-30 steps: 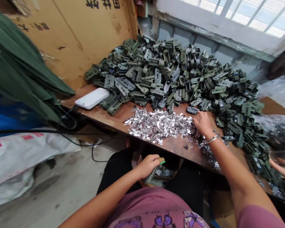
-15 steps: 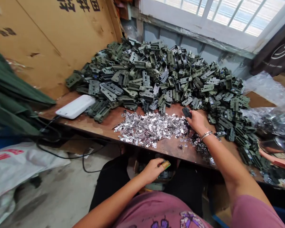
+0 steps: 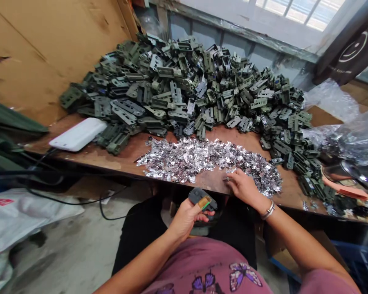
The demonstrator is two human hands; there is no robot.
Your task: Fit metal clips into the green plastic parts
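My left hand (image 3: 188,216) grips a dark grey plastic housing (image 3: 197,195) over my lap, just off the table's front edge; its thumb has a yellow-brown covering with a green edge. At the near edge of the loose shiny metal clips (image 3: 184,157), my right hand (image 3: 241,185) pinches a small metal clip (image 3: 227,179) between thumb and fingers. A silver bracelet circles the right wrist. Behind the clips rises a large heap of grey-green housings (image 3: 171,87).
On the brown table (image 3: 122,164), a white power bank (image 3: 78,134) with a cable lies at the left. Clear plastic bags (image 3: 331,100) and an orange-rimmed item (image 3: 345,190) are at the right. Cardboard (image 3: 49,49) stands at the back left.
My right hand has moved from the front of the heap to the near side of the clips and now pinches a clip. A dark housing is now in my left hand. The view has shifted.
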